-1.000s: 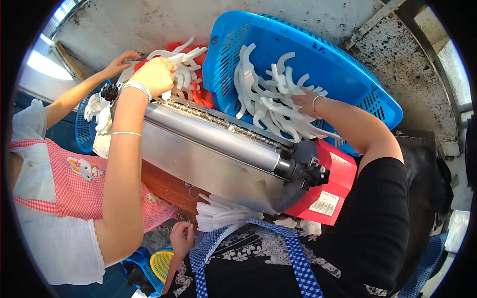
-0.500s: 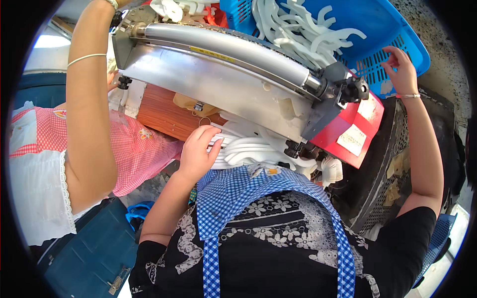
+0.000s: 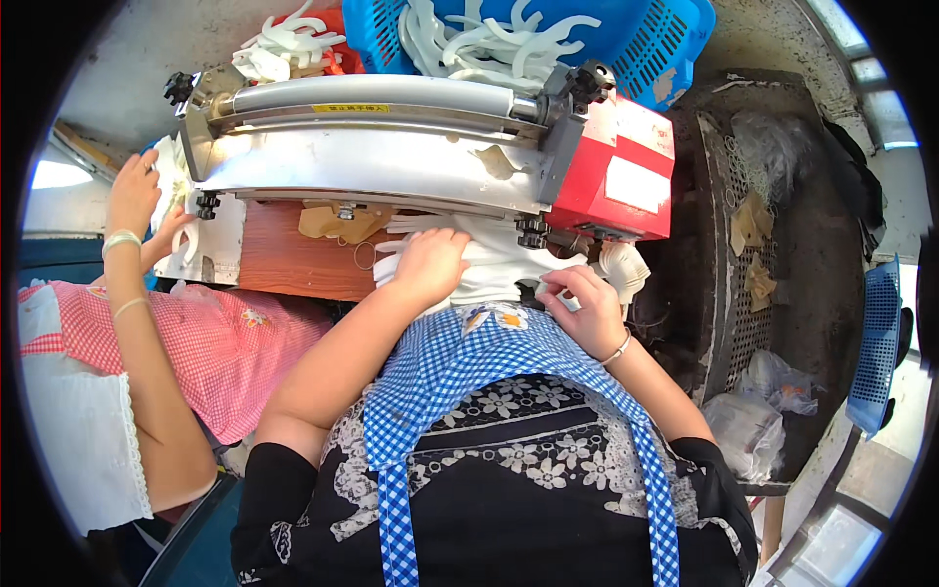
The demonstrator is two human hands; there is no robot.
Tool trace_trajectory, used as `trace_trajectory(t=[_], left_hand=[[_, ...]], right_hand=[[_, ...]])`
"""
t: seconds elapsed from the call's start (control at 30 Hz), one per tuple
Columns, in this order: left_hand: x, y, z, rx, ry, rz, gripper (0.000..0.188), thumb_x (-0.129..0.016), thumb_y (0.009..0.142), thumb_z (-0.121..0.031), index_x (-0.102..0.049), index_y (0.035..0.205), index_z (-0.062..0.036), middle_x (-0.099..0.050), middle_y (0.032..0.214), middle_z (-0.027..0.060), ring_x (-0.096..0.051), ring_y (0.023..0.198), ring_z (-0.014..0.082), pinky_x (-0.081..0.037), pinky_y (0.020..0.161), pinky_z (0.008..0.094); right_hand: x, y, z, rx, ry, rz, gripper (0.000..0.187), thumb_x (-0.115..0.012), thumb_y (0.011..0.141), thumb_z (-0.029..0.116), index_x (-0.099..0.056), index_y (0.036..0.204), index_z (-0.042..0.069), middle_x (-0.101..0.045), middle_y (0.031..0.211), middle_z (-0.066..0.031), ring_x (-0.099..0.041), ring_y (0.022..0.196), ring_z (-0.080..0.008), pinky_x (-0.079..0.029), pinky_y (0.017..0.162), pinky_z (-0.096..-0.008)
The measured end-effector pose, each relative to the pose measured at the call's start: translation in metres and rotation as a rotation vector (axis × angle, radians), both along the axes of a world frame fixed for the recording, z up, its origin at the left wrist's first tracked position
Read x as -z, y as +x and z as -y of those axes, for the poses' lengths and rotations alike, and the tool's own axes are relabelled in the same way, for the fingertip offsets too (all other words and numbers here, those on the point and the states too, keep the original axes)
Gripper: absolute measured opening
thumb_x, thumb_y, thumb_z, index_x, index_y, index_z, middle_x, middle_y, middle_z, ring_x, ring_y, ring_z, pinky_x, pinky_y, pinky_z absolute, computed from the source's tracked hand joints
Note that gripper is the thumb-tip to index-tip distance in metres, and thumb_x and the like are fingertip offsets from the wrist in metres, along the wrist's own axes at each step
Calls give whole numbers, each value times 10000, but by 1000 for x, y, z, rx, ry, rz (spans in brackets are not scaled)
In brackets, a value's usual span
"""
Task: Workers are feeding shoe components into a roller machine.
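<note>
A pile of white curved strips [image 3: 504,259] lies in front of me, under the near edge of a metal roller machine [image 3: 372,161]. My left hand [image 3: 433,262] rests palm down on the pile's left part, fingers stretched over the strips. At the right end of the pile, my right hand [image 3: 587,301] has its fingers bent in a pinch, with a bit of white strip showing at the fingertips. Close beside that hand, under the red housing [image 3: 626,176], sits a bundle of off-white pieces [image 3: 624,270].
A blue basket [image 3: 675,39] of white strips stands behind the machine, beside another white heap [image 3: 284,49]. On the left, a co-worker's hand [image 3: 134,191] is at white pieces. A black mesh crate [image 3: 748,323] stands right; the brown board [image 3: 293,254] lies beneath the machine.
My right hand has come down from beside the blue basket to the near strips. My left hand has shifted onto the pile. The view has turned, and the co-worker's arm has drawn back.
</note>
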State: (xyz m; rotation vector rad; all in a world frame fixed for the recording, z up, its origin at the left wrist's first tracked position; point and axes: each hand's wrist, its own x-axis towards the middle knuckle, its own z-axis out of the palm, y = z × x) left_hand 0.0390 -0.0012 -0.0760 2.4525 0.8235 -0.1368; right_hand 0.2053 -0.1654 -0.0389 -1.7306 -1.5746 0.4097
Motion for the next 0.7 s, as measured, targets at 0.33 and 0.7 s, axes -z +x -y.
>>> trace_trajectory(t=[0.33,0.7], left_hand=[[-111,-25,2,158,264,-4,155,-489,678,3,-458,826,-28,-539,755,137,-544,757,319,-404,672,433],[-130,-62,-14,-537,-293,663,308,-653,691,-32,-460,931,-21,-555,837,53,-543,778,130,-434,674,262]], right_hand=[[-48,5,-40,-135,186,186,594,-745,579,167,-482,1092,23,-507,1049,-148,-503,951,-295,-422,808,-368],[-35,-13,-68,-317,-216,-70,387,-663,712,187,-520,1035,28,-573,894,-88,-581,769,-201,-470,670,-298]])
